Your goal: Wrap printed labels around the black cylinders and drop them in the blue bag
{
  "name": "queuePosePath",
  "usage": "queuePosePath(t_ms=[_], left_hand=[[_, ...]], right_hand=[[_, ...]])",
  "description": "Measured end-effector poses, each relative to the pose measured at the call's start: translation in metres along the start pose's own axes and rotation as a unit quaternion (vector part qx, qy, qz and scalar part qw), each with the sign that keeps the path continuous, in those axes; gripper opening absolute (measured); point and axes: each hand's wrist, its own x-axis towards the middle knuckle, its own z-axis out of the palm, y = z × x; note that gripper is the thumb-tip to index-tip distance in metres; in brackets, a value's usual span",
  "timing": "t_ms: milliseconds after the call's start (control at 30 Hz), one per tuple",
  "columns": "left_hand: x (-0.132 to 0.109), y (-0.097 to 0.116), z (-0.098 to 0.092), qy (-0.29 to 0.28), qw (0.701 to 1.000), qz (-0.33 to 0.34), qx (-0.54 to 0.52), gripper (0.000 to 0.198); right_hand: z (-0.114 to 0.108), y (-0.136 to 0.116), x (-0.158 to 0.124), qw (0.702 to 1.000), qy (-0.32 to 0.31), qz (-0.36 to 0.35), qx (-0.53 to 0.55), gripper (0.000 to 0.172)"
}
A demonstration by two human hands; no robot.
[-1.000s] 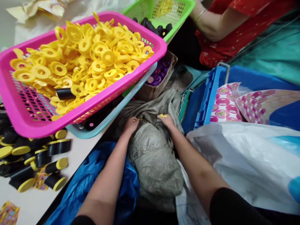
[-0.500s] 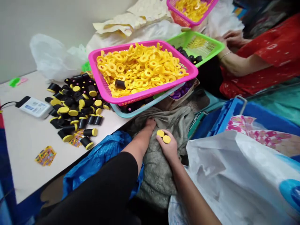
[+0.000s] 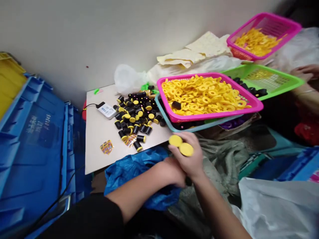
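My right hand (image 3: 193, 156) is closed around two small cylinders whose round yellow ends (image 3: 186, 149) face up side by side; their bodies are hidden by the hand. Crossing beneath the right wrist is my left hand (image 3: 171, 172), blurred, its fingers mostly out of sight. A small dark piece (image 3: 188, 181) shows by its fingertips, too unclear to name. Both hands are over a grey-green cloth (image 3: 219, 162) and a blue plastic bag (image 3: 132, 166). On the table to the left lies a heap of black cylinders with yellow caps (image 3: 136, 116).
A pink basket (image 3: 211, 117) of yellow ring-shaped pieces rests over a light-blue tray (image 3: 171, 127). Behind are a green basket (image 3: 279, 78) and another pink basket (image 3: 264, 18). A white device (image 3: 107, 110) sits on the table (image 3: 96, 132). Blue crates (image 3: 32, 149) stand left; a co-worker's arm (image 3: 306, 96) is right.
The view has swung left. My right hand has lifted, still holding the two yellow-ended cylinders. My left hand has drawn back from the cloth to beneath the right hand.
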Motion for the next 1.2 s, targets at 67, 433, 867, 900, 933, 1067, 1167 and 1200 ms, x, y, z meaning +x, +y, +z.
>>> queuePosePath(t_ms=[67, 433, 867, 900, 933, 1067, 1167, 1200], left_hand=[[-0.063, -0.016, -0.027, -0.062, 0.998, -0.010, -0.002, 0.024], [-0.120, -0.194, -0.110, 0.428, 0.868, -0.231, -0.099, 0.041], [-0.174, -0.150, 0.003, 0.207, 0.960, -0.137, -0.129, 0.042], [-0.174, -0.147, 0.009, 0.178, 0.966, -0.150, -0.114, 0.045], [-0.176, -0.147, 0.015, 0.150, 0.967, -0.182, -0.094, 0.044], [-0.199, -0.164, 0.037, 0.065, 0.915, -0.396, -0.044, 0.027], [-0.226, -0.172, 0.039, 0.052, 0.885, -0.461, -0.036, 0.029], [-0.233, -0.168, 0.036, 0.068, 0.885, -0.459, -0.027, 0.029]], right_hand=[[0.044, -0.015, 0.032, 0.997, -0.079, 0.007, 0.024, 0.028], [0.161, -0.015, 0.073, 0.978, -0.194, 0.006, -0.079, 0.038], [0.174, 0.010, -0.014, 0.897, -0.311, 0.031, -0.313, 0.061], [0.174, 0.009, -0.004, 0.900, -0.304, 0.026, -0.312, 0.061], [0.170, 0.007, 0.005, 0.909, -0.291, 0.015, -0.298, 0.060], [0.116, -0.005, 0.004, 0.981, -0.121, -0.014, -0.151, 0.031], [0.072, -0.010, -0.035, 0.991, -0.130, 0.030, -0.019, 0.033], [0.067, -0.010, -0.051, 0.975, -0.215, 0.049, 0.002, 0.032]])
